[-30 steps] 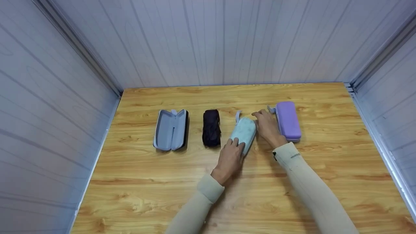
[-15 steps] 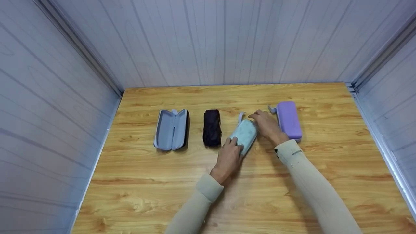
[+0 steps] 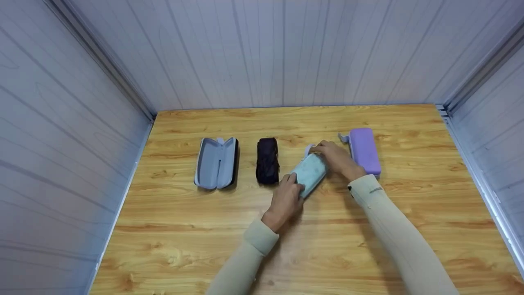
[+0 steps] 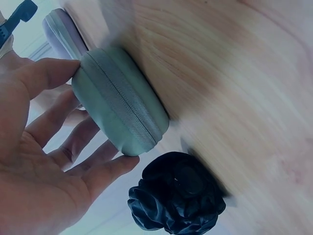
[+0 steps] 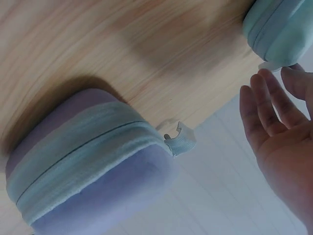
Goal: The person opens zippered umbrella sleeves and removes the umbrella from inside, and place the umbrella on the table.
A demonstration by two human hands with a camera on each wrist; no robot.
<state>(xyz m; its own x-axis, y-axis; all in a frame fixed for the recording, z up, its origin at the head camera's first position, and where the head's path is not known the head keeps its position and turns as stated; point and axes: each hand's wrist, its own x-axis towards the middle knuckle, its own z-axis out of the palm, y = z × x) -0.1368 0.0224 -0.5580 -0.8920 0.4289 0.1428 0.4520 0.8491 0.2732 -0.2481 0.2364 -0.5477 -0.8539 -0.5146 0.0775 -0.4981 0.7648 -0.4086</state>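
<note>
A mint-green zippered case (image 3: 312, 173) lies slanted on the table between both hands. My left hand (image 3: 285, 196) grips its near end, and the left wrist view shows the thumb and fingertips spread round the case (image 4: 120, 98), whose zip runs along the side. At the far end my right hand (image 3: 335, 156) has its thumb and forefinger at the pale strap (image 5: 270, 66), which they seem to pinch. The right hand's other fingers are loosely bent. To its right lies a closed purple zippered case (image 3: 364, 151) with a pale strap (image 5: 181, 141).
Left of the hands lies a black bundle of gathered fabric (image 3: 267, 162), its round end visible in the left wrist view, like a folded umbrella. Farther left an open case (image 3: 216, 164) shows its grey lining. White panel walls (image 3: 262, 53) border the wooden table (image 3: 188, 246).
The right hand has moved left onto the far end of the mint-green case and its strap. That case has turned slightly, its far end shifting right. The left hand has kept its hold.
</note>
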